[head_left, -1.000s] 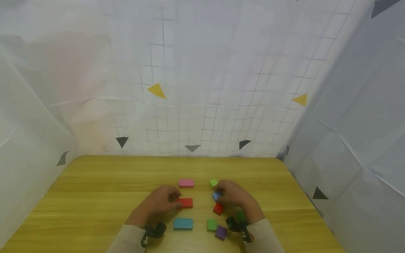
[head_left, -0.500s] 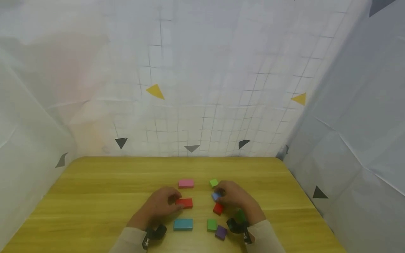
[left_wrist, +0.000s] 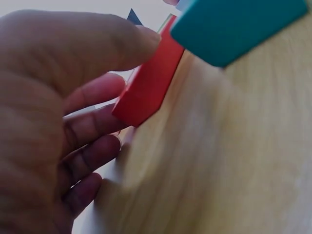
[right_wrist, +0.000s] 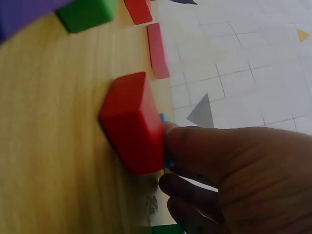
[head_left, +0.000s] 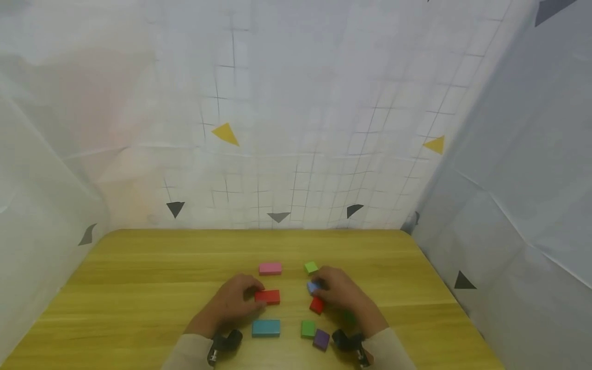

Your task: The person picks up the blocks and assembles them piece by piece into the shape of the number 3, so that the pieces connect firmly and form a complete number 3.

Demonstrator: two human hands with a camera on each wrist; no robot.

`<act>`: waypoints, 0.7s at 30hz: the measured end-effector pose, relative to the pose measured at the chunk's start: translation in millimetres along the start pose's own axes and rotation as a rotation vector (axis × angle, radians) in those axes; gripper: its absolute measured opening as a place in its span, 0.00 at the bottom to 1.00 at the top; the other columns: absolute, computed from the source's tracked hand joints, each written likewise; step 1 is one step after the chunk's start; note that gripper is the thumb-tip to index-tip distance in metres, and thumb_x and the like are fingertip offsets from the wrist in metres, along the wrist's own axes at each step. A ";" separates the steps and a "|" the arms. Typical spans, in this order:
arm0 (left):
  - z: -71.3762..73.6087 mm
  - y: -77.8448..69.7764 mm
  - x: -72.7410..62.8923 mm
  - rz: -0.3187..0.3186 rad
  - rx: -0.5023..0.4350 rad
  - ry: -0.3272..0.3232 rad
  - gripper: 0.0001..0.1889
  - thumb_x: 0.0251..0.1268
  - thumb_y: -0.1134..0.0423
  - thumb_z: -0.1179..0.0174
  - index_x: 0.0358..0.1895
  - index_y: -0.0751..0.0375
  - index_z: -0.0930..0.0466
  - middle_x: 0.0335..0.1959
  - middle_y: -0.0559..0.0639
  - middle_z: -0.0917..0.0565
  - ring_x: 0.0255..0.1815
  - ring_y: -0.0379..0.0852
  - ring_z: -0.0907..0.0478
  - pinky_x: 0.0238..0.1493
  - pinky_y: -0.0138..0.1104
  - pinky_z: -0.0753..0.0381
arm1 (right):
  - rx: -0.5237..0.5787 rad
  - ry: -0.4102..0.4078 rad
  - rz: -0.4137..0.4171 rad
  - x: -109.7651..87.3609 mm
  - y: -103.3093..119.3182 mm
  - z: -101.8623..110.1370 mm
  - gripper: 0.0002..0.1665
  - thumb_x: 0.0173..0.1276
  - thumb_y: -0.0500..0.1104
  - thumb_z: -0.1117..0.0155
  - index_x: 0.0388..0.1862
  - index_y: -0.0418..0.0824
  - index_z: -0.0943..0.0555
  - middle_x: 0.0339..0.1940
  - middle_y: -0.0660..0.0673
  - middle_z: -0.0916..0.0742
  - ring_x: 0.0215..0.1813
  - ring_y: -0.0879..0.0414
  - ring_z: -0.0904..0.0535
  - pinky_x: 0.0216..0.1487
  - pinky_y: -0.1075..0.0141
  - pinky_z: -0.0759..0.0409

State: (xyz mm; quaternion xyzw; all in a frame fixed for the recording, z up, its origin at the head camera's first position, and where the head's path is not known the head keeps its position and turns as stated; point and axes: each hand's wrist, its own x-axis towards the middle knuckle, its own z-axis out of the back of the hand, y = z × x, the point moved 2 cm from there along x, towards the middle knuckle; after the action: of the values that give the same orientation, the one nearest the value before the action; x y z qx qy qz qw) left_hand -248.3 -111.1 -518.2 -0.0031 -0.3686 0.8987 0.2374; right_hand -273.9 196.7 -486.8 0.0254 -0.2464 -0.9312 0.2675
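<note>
My left hand (head_left: pixel 233 298) holds the long red block (head_left: pixel 270 297) at its left end, thumb on the near side and fingertips on the far side; the block lies on the table. In the left wrist view the thumb overlaps the top edge of this red block (left_wrist: pixel 151 78). Across from it, my right hand (head_left: pixel 342 290) pinches a small blue block (head_left: pixel 312 288). A small red block (head_left: pixel 316 305) sits just nearer than the blue one. In the right wrist view that red block (right_wrist: pixel 131 124) hides most of the blue block (right_wrist: pixel 163 117).
A pink block (head_left: pixel 270 269) lies beyond the long red one, a teal block (head_left: pixel 265 328) nearer. On the right are a light green block (head_left: pixel 311 267), a green block (head_left: pixel 308 329), a purple block (head_left: pixel 321 339) and a dark green block (head_left: pixel 349 317) partly under the right forearm.
The left thumb has shifted slightly along the near side of the long red block. The right hand stays at the blue block, and the whole view has drifted a little.
</note>
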 end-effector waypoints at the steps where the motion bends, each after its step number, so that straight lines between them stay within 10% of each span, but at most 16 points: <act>1: -0.1 0.2 -0.2 0.001 0.001 -0.004 0.19 0.58 0.42 0.32 0.49 0.43 0.17 0.46 0.35 0.19 0.50 0.39 0.25 0.56 0.44 0.23 | -0.003 -0.006 0.003 -0.2 0.8 -0.2 0.13 0.64 0.41 0.29 0.47 0.41 0.14 0.42 0.51 0.16 0.46 0.56 0.20 0.50 0.56 0.19; 21: -0.8 2.0 -0.7 -0.005 -0.020 -0.019 0.18 0.58 0.45 0.31 0.50 0.44 0.17 0.47 0.36 0.19 0.51 0.40 0.24 0.58 0.46 0.23 | -0.125 -0.105 0.107 -0.9 5.8 -8.3 0.10 0.63 0.42 0.28 0.42 0.40 0.12 0.41 0.48 0.12 0.45 0.54 0.16 0.48 0.58 0.16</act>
State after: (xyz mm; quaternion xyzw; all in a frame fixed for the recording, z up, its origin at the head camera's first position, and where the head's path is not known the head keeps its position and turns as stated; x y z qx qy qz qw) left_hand -248.4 -112.1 -520.2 0.0042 -0.3797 0.8944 0.2362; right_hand -268.8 189.2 -491.4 -0.0535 -0.2027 -0.9292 0.3044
